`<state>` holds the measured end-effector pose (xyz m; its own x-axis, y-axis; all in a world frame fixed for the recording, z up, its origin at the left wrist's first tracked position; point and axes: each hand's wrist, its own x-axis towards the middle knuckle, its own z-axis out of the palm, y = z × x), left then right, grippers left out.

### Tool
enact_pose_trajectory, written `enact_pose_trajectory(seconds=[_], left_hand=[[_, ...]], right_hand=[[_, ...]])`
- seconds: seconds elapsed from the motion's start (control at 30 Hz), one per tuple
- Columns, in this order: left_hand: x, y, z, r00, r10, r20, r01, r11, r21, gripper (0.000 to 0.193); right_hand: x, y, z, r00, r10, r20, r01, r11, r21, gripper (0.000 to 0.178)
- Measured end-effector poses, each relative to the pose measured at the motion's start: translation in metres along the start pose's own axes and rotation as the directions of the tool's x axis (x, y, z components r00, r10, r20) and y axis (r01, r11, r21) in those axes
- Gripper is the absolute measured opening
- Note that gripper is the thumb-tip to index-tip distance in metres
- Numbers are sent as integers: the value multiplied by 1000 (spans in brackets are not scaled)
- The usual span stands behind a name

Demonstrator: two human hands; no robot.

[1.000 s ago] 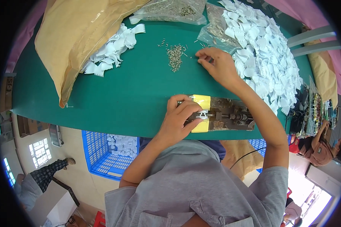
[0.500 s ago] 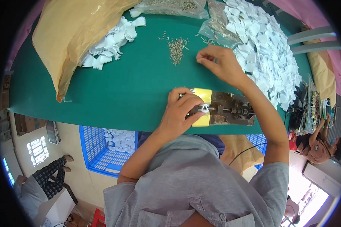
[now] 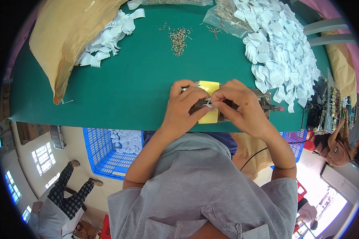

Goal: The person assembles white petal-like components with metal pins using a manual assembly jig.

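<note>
A metal fixture point(image 3: 263, 96) with a bright yellow plate point(image 3: 208, 118) lies near the table's front edge. Thumb and fingers of my left hand point(image 3: 184, 104) close on a small white plastic piece point(image 3: 207, 104) over the plate. My right hand point(image 3: 241, 105) meets it there, its thumb and forefinger pinched at the piece; anything between those fingertips is too small to make out. Past my right wrist juts a lever with a red tip point(image 3: 281, 108). Beyond my hands sits a little heap of small metal parts point(image 3: 178, 41), with some thin pins point(image 3: 214, 32) to its right.
A large pile of white comb-edged plastic pieces point(image 3: 277, 51) covers the table's right side. More white pieces point(image 3: 113, 34) spill from a brown paper sack point(image 3: 68, 40) at left. A blue crate point(image 3: 103, 159) stands below the edge. Other people are in the background.
My right hand has come from beside the metal parts down to the fixture and now meets my left hand. The lever's red tip has come into sight. The whole view has shifted slightly.
</note>
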<state>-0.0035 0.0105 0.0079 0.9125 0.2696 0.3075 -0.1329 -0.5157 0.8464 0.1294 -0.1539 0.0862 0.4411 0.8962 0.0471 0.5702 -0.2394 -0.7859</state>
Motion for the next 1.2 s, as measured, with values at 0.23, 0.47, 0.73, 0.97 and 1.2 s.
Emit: enact_pose_trajectory(seconds=[0.23,0.47,0.73,0.97,1.2], left_hand=[[0,0,0,1000,13,-6,-13,1000,-2,31],[0,-3,-2,1000,1,3,-1,1000,-5,32],[-2,-5,1,1000,-13,8,14,999,-43,31],[4,-1,0,1000,22,9,-21,1000,-19,32],[14,0,0,997,50,60,-44,994,-99,26]], right_hand=[[2,-2,1,1000,-1,6,1,997,-79,12],[-1,-8,10,992,68,-104,-74,996,-51,11],[10,-1,5,937,347,32,-342,902,264,17],[28,5,-13,859,405,312,-474,860,190,28],[-77,32,-51,813,319,-487,-405,911,-80,17]])
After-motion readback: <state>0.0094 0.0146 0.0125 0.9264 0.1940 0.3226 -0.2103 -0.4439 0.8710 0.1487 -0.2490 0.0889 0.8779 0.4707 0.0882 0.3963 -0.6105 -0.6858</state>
